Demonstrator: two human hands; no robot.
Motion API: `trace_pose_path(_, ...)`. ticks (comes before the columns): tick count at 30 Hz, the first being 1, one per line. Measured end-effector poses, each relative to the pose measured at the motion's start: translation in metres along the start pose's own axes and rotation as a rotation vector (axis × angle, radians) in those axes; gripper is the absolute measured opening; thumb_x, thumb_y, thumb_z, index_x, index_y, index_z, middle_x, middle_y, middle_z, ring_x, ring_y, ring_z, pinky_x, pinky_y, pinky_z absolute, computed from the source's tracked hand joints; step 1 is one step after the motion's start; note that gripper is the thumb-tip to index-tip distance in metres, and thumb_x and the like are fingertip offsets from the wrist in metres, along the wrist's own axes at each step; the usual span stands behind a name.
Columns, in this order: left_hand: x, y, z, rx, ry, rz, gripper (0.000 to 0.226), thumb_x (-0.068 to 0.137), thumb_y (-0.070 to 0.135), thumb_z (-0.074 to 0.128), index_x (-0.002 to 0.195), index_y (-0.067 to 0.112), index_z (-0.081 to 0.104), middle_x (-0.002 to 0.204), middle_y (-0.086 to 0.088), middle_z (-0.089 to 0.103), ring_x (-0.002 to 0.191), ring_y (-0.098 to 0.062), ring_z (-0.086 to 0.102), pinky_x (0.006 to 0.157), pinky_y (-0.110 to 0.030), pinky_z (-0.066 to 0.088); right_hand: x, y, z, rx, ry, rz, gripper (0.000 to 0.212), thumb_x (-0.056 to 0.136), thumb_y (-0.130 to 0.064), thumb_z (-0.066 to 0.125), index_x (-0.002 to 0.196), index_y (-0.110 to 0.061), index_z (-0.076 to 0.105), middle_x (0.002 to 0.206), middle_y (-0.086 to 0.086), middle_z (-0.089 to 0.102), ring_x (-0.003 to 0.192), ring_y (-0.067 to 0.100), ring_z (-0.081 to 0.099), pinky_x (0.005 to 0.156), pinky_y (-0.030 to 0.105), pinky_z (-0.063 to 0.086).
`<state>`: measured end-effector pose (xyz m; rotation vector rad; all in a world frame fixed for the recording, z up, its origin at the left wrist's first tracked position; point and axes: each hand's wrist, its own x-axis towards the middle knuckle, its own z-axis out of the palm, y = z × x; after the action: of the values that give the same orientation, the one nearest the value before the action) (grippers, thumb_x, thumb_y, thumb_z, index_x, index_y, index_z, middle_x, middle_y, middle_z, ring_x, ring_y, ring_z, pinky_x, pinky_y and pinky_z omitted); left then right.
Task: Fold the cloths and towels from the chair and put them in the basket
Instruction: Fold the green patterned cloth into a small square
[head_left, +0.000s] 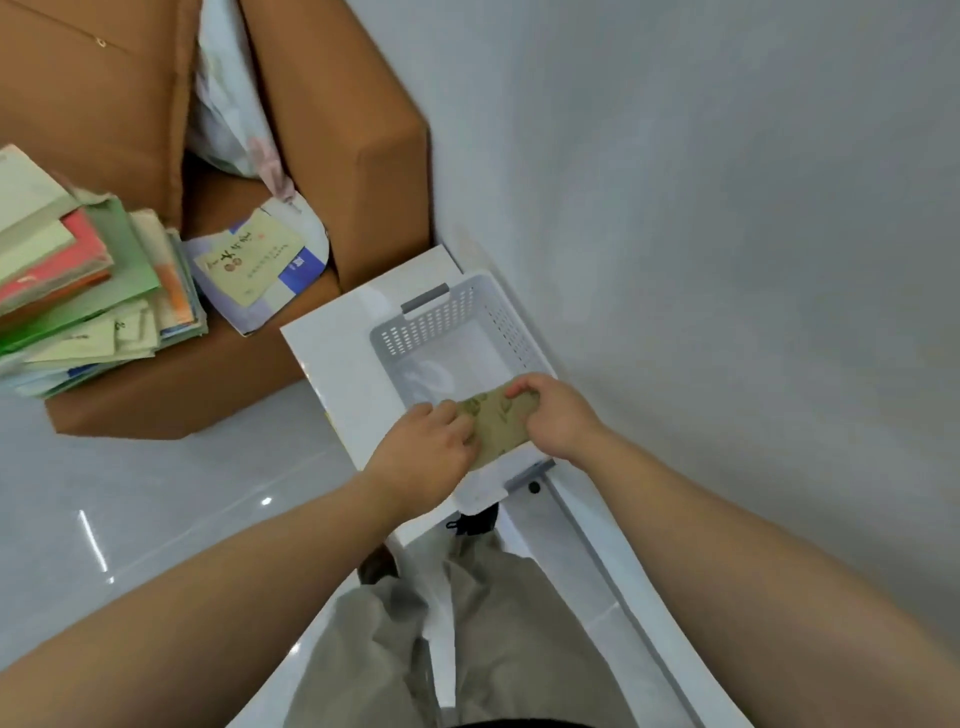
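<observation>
A folded olive-tan cloth with a faint print is held over the near end of a grey perforated basket. My left hand grips its left side and my right hand pinches its right edge. A light cloth lies inside the basket, partly hidden. On the brown chair lie a stack of folded cloths, a printed pale cloth and a white crumpled one.
The basket stands on a small white table in the corner, close to the grey wall. Glossy tiled floor lies to the left. My trouser legs show below.
</observation>
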<state>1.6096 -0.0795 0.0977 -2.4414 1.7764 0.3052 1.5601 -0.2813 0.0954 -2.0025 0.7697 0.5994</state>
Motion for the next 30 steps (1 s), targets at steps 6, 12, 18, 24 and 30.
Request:
trace_pose_path(6,0.081,-0.043,0.075,0.168,-0.298,0.179,0.013,0.079,0.005,0.06,0.082,0.013,0.07,0.074,-0.004,0.06,0.068,-0.022,0.052,0.067,-0.032,0.039,0.126,0.018,0.047,-0.247,-0.035,-0.04,0.039,0.083,-0.014,0.048,0.113,-0.035,0.063,0.101,0.004,0.066,0.086,0.024,0.065,0.077,0.04,0.059)
trace_pose_path(12,0.13,-0.039,0.117,0.216,-0.655,0.125,0.016,0.093,0.005,0.055,0.104,0.007,0.066,0.101,-0.01,0.067,0.086,-0.03,0.063,0.048,-0.036,0.043,0.182,0.042,0.083,-0.209,-0.064,0.015,0.036,0.08,-0.025,0.043,0.106,-0.042,0.059,0.109,0.005,0.058,0.089,0.03,0.061,0.084,0.041,0.056)
trace_pose_path(18,0.139,-0.037,0.141,0.243,-0.697,0.181,0.026,0.094,0.004,0.052,0.116,0.007,0.064,0.114,-0.013,0.065,0.095,-0.032,0.063,0.061,-0.039,0.05,0.191,0.057,0.096,-0.353,-0.006,-0.058,0.034,0.084,-0.028,0.042,0.112,-0.043,0.054,0.115,0.004,0.053,0.091,0.03,0.059,0.085,0.042,0.055)
trace_pose_path(24,0.142,-0.036,0.151,0.16,-0.703,0.18,0.025,0.096,0.007,0.051,0.115,0.009,0.067,0.113,-0.011,0.068,0.093,-0.031,0.065,0.055,-0.036,0.048,0.186,0.066,0.095,-0.405,-0.033,-0.083,0.043,0.091,-0.015,0.048,0.129,-0.032,0.056,0.126,0.006,0.049,0.107,0.029,0.054,0.09,0.035,0.047)
trace_pose_path(30,0.139,-0.034,0.149,0.221,-0.783,0.237,0.028,0.096,0.008,0.052,0.122,0.004,0.063,0.126,-0.016,0.061,0.11,-0.04,0.06,0.04,-0.038,0.038,0.179,0.072,0.098,-0.364,-0.11,-0.076,0.049,0.089,-0.02,0.048,0.134,-0.037,0.047,0.116,0.006,0.048,0.091,0.028,0.058,0.084,0.042,0.056)
